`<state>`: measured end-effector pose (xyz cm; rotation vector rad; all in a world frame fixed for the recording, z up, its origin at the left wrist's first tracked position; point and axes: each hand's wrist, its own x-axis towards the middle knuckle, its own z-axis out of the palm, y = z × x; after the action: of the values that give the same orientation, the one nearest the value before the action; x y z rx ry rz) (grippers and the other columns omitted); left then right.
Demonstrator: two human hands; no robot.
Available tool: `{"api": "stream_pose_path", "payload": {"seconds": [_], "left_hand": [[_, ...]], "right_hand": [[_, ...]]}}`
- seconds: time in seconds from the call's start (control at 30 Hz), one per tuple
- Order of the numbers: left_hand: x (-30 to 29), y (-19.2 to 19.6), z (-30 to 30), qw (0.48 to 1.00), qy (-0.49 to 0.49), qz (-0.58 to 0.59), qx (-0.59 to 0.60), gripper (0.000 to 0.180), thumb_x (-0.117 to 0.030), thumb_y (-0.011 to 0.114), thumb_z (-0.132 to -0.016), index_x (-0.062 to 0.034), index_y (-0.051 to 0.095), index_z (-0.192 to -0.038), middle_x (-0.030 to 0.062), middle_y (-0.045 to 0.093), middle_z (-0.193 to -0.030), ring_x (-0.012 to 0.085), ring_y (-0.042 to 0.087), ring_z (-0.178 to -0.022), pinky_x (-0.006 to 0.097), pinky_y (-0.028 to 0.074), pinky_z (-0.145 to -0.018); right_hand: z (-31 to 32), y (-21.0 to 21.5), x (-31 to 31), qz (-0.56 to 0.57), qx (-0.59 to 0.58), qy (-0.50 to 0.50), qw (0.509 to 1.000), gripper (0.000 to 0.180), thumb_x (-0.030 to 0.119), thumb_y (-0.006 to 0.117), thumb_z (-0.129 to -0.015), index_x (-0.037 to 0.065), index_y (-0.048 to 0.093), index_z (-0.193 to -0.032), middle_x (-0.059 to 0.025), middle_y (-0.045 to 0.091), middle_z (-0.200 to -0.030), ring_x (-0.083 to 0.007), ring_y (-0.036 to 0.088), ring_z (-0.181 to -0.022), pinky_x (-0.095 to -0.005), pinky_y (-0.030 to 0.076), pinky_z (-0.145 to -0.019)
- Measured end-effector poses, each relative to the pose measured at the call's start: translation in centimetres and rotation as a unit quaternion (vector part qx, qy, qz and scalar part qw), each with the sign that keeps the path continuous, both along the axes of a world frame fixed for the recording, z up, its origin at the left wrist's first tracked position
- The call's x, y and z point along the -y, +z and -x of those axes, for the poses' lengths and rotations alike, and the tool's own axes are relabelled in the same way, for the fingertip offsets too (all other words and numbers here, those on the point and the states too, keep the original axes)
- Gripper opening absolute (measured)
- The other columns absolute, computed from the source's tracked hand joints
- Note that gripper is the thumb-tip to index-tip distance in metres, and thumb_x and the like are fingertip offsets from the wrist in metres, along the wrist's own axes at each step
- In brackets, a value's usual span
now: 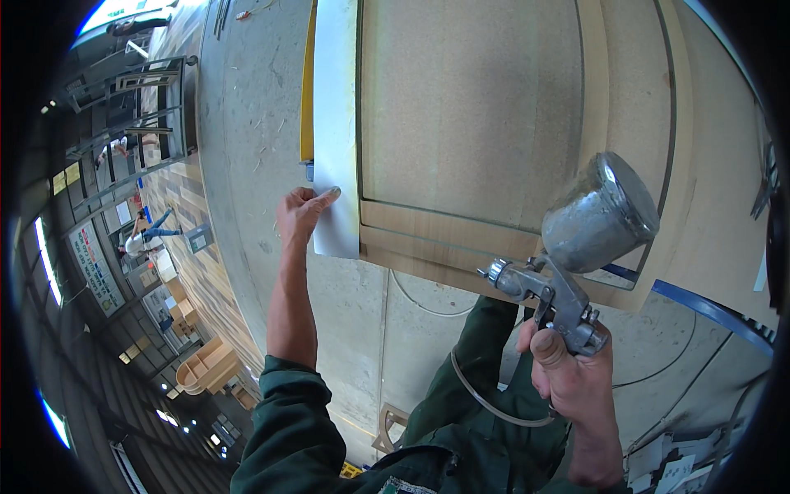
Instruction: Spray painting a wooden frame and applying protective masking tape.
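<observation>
My right hand [572, 370] is wrapped round the handle of a metal spray gun [559, 300], whose round silver cup [605, 214] sits on top. Its nozzle points left, over the near end of a wooden panel [469, 107] with dark grooves framing its centre. A pale hose [494, 403] curves from below the grip toward my legs. At the panel's left edge my left hand [304, 210] pinches the near end of a long white strip [337, 123] between thumb and fingers. The strip lies along that edge, its far end out of view.
A yellow bar [308, 90] runs beside the strip. To the right, a blue curved edge [716, 317] juts out below a wide board [724, 165]. Cables trail over the concrete floor [354, 329]. Far left are a metal rack [136, 123], a wooden shelf piece [210, 366] and a person [144, 235].
</observation>
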<state>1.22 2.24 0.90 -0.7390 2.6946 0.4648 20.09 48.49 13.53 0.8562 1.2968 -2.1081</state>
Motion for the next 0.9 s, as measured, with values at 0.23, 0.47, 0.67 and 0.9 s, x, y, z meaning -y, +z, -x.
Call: {"api": "stream_pose_path", "payload": {"seconds": [0.23, 0.47, 0.67, 0.9], "left_hand": [[0.0, 0.1, -0.1, 1.000, -0.014, 0.012, -0.007, 0.052, -0.045, 0.095, -0.070, 0.0005, 0.078, -0.087, 0.0103, 0.073, -0.076, 0.0201, 0.067, -0.070, 0.036, 0.052, -0.068], [-0.7, 0.2, -0.1, 1.000, -0.009, 0.017, -0.004, 0.053, -0.047, 0.096, -0.070, 0.0008, 0.078, -0.085, 0.0105, 0.073, -0.076, 0.0195, 0.066, -0.069, 0.036, 0.052, -0.067], [-0.9, 0.3, -0.3, 1.000, 0.003, -0.001, -0.005, 0.052, -0.044, 0.096, -0.070, 0.0013, 0.077, -0.085, 0.0096, 0.073, -0.077, 0.0184, 0.065, -0.069, 0.035, 0.052, -0.067], [-0.8, -0.1, 0.0, 1.000, 0.011, -0.014, 0.002, 0.049, -0.041, 0.096, -0.071, 0.0011, 0.077, -0.087, 0.0092, 0.073, -0.077, 0.0175, 0.065, -0.070, 0.034, 0.052, -0.068]], "right_hand": [[2.7, 0.0, -0.6, -0.022, -0.035, -0.021, 0.999, 0.055, 0.053, 0.074, -0.097, -0.001, 0.065, -0.093, -0.0047, 0.063, -0.075, -0.0050, 0.050, -0.046, -0.0228, 0.036, -0.042], [6.4, 0.2, -1.4, -0.067, -0.123, -0.089, 0.986, 0.058, 0.055, 0.071, -0.098, -0.002, 0.064, -0.096, -0.0065, 0.065, -0.087, -0.0052, 0.048, -0.045, -0.0218, 0.037, -0.040], [3.6, 1.0, -0.8, -0.033, -0.051, -0.028, 0.998, 0.057, 0.054, 0.074, -0.097, -0.002, 0.064, -0.096, -0.0050, 0.064, -0.077, -0.0047, 0.050, -0.047, -0.0225, 0.036, -0.042], [-0.1, 1.1, -0.3, -0.006, 0.017, 0.002, 1.000, 0.051, 0.049, 0.079, -0.094, 0.000, 0.067, -0.092, -0.0040, 0.065, -0.075, -0.0048, 0.050, -0.046, -0.0233, 0.034, -0.042]]}}
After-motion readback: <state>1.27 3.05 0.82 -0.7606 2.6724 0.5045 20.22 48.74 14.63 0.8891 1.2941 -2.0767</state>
